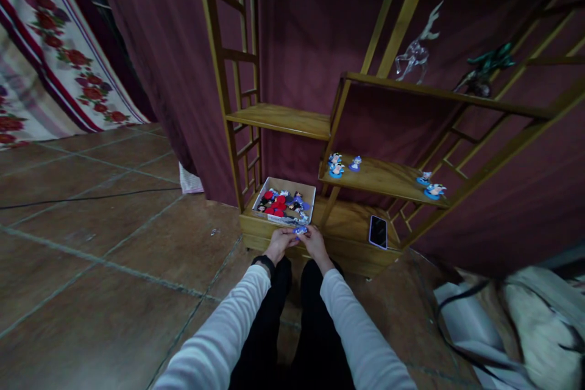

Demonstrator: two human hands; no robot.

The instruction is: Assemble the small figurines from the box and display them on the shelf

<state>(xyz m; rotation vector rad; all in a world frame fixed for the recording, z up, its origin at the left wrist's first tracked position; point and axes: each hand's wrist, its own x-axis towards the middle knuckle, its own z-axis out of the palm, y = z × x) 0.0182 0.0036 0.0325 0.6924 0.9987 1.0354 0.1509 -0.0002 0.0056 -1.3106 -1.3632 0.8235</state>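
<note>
Between my two hands, just in front of the shelf unit, is a small purple-and-white figurine [300, 230]. My left hand [280, 244] pinches it from the left, and my right hand [314, 241] has its fingers on the right side. A shallow cardboard box [314, 195] stands right beyond my hands on the low cabinet top. Inside it lie several small figurines, some with red bases [276, 203] showing and others purple or white. On the shelf to the right, a purple-based figurine [355, 163] stands near blue-based figurines [337, 170].
More blue-based figurines [434, 191] stand at the shelf's right end. A phone [378, 232] lies on the low cabinet top. Higher up are a clear glass deer [417, 55] and a dark green statuette [487, 70]. Bags [543, 311] rest on the floor at right; a cable [91, 198] crosses the tiles at left.
</note>
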